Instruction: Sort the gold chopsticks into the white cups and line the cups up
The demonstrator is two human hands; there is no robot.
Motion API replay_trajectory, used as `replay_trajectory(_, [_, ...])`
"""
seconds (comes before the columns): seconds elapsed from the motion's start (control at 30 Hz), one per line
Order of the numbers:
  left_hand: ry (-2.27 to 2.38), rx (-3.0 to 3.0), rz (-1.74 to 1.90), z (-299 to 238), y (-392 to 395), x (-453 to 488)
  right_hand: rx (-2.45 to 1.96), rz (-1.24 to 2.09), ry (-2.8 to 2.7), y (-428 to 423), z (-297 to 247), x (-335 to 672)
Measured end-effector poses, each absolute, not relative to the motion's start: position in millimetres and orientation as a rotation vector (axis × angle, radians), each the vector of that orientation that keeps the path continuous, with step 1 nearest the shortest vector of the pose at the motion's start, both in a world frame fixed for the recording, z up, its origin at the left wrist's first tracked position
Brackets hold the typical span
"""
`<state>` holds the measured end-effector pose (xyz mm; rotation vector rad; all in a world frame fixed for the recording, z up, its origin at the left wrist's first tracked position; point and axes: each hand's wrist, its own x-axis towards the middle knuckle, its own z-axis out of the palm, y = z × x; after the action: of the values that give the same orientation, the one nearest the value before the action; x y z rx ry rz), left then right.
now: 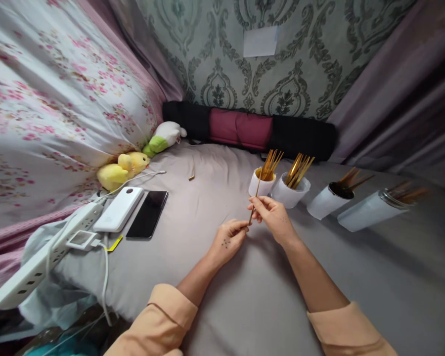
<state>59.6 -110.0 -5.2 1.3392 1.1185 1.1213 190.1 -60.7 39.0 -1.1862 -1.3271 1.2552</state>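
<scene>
Both my hands meet over the grey bed sheet (pixel 193 257) on one thin golden stick (pixel 257 190). My left hand (pixel 228 240) pinches its lower end. My right hand (pixel 272 212) pinches it higher up, fingers closed round it. The stick points up toward the nearest white cup (pixel 261 184), which holds several more golden sticks. A second white cup (pixel 289 192) with golden sticks stands just to its right. Both arms wear peach sleeves.
Two more white containers (pixel 328 200) (pixel 367 210) with brownish sticks lie tilted at the right. A black phone (pixel 147 213), white power bank (pixel 118 208), power strip (pixel 40 257), and plush toys (pixel 122 170) are at the left. A dark bolster (pixel 244 127) lines the wall.
</scene>
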Motion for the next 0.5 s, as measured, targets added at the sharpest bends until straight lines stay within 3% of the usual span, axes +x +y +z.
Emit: replay_trajectory(0.5, [0.975, 0.887, 0.996, 3.2, -109.6, 59.3, -1.176, 1.250, -1.441, -60.3, 38.0, 194.0])
